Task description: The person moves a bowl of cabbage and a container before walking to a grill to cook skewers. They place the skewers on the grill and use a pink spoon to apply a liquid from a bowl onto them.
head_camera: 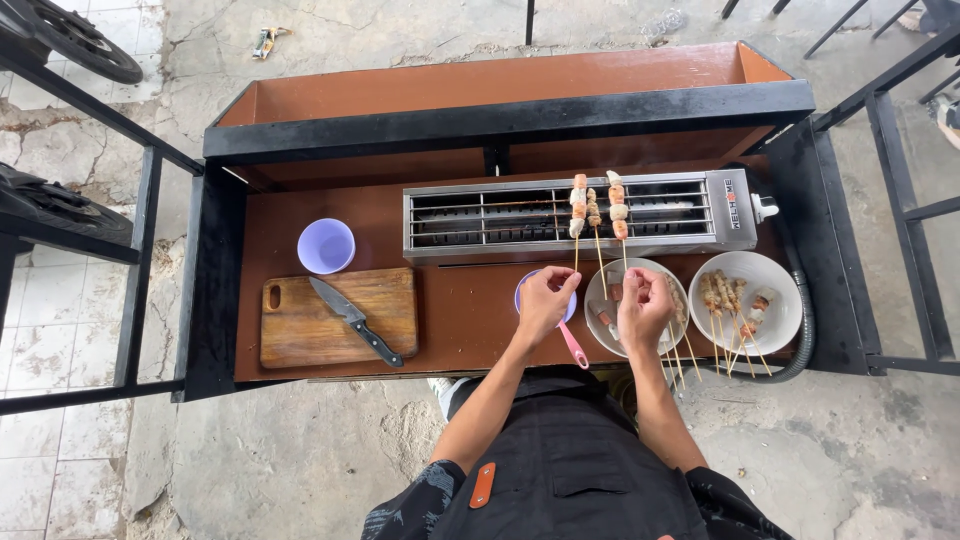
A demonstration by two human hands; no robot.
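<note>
Across grill [520, 215], skewers [578, 215] lie lengthwise, sticks toward hands [545, 300].

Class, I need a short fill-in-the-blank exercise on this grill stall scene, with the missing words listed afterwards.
1. The black-handled knife lies on the wooden ____ board.
2. ____ skewers rest across the metal tabletop grill.
3. The left hand hovers over a purple bowl with a ____ handle.
4. The right hand is above a white ____.

Missing words: cutting; three; pink; plate
</note>
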